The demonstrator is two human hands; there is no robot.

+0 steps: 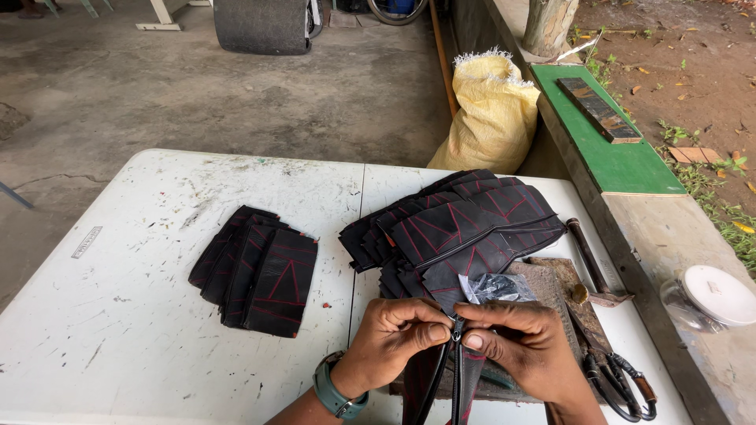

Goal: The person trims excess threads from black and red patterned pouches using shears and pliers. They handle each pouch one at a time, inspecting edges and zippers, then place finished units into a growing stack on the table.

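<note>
A: What are the hands doing?

B: Both are pressed close together at the near edge of the white folding table (142,315). The left hand (390,342), with a grey-green watch (337,393) on its wrist, pinches the top of a black zipper strip (450,374) between thumb and forefinger. The right hand (526,346) pinches the same spot from the other side, the fingertips of both nearly touching around a small zipper slider (456,328).

A: And the strip itself?

B: It hangs down from the pinch toward the person, splitting into two dark tapes below the fingers, off the table's near edge.

A: What lies around them on the table?

B: Just behind the hands sits a small clear plastic bag (494,288) on a worn wooden block (551,287). Farther back spreads a large fanned pile of black pieces with red stitching (465,228). Toward the table's left middle lies a smaller stack of similar black pieces (260,271), well apart from the hands. At the table's right edge rest black-handled scissors (622,382) and a rusty hammer (592,264).

A: Beyond the table?

B: Past its far right corner stands a yellow sack (492,118) against a low wall with a green board (610,149) on top. To the table's right, on that wall, is a clear jar with a white lid (709,297).
</note>
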